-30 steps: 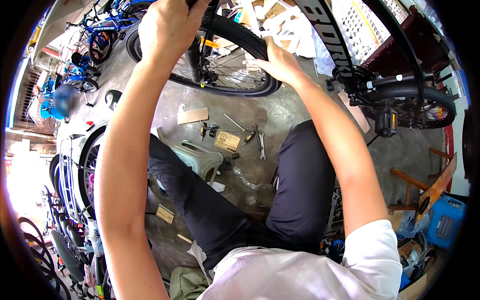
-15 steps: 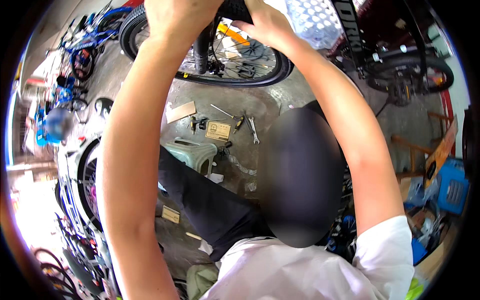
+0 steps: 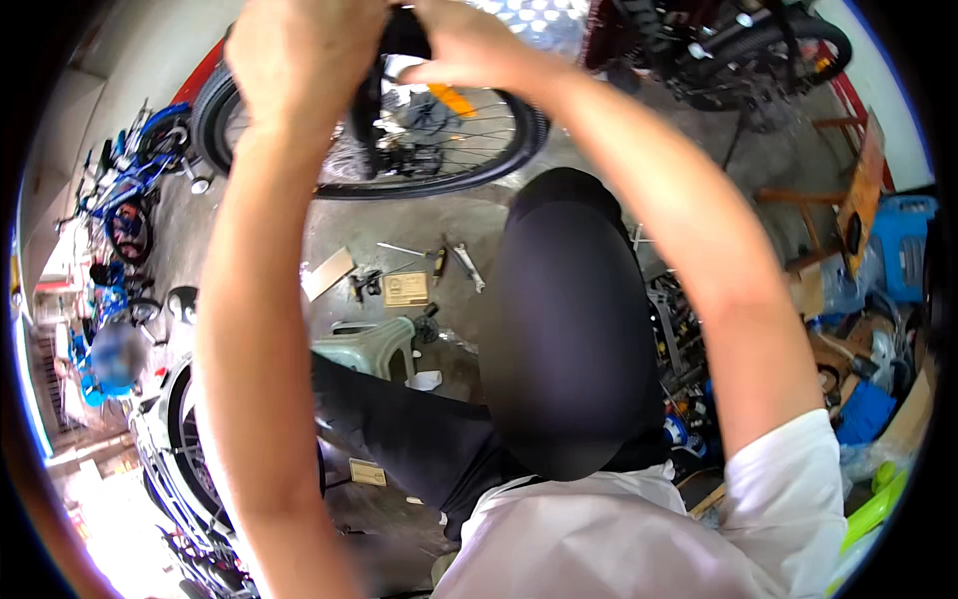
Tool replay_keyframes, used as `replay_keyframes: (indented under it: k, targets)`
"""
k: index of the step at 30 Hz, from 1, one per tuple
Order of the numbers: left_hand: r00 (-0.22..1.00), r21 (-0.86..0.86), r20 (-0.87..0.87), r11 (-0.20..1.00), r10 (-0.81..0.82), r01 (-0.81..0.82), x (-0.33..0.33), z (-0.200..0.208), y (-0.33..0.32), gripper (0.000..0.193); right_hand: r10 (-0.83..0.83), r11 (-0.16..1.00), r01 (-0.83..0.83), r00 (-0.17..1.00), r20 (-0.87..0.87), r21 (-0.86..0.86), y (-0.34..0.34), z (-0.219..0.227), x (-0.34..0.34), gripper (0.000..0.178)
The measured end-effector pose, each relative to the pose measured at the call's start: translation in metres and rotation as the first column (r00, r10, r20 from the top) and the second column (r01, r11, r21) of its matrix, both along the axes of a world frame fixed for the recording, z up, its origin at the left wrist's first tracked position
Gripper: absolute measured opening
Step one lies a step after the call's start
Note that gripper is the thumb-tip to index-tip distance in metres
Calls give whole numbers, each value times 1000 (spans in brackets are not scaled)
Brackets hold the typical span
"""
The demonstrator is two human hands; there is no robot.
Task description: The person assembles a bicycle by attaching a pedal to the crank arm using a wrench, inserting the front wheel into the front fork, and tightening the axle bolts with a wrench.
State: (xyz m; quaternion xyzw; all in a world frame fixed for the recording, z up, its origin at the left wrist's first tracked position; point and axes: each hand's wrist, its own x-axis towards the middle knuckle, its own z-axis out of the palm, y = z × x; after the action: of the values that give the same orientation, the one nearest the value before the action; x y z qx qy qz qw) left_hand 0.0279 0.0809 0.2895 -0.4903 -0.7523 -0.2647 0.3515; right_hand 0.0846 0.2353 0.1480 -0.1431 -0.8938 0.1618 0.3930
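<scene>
I'm seeing the left hand [image 3: 309, 60] blurring at upper left, the top edge cutting it off and its fingers hiding, so I can't tell its grip. Right hand [image 3: 474, 45] is reaching in at top centre, thumb pointing left, by a black part [image 3: 407, 35]; can't tell if it's clamping. Wheel [image 3: 429, 187] is showing upper left of centre, below both hands, fork [image 3: 362, 130] running to its hub. Wrench [image 3: 469, 268], screwdriver [image 3: 439, 263] and box [image 3: 404, 290] are lying mid-frame above the stool [image 3: 364, 344]. Second bike [image 3: 768, 60] is standing upper right
</scene>
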Motion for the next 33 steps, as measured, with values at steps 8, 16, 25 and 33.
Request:
replay_keyframes:
  k: [8, 16, 25, 33]
  targets:
    - [993, -84, 114, 996, -12, 22, -6, -10, 10, 44, -103, 991, 117, 979, 178, -67, -30, 16, 1, 63]
    - [990, -43, 115, 996, 77, -73, -17, -4, 1, 42, 44, 998, -37, 987, -156, 46, -56, 5, 43, 65]
    - [984, -36, 163, 997, 77, -72, -67, -6, -16, 39, -589, 804, 406, 642, -491, -434, 50, -15, 115, 38]
    - [970, 14, 222, 994, 103, -109, -98, -8, -45, 39, -847, -303, -555, 529, -47, -775, 120, -112, 122, 74]
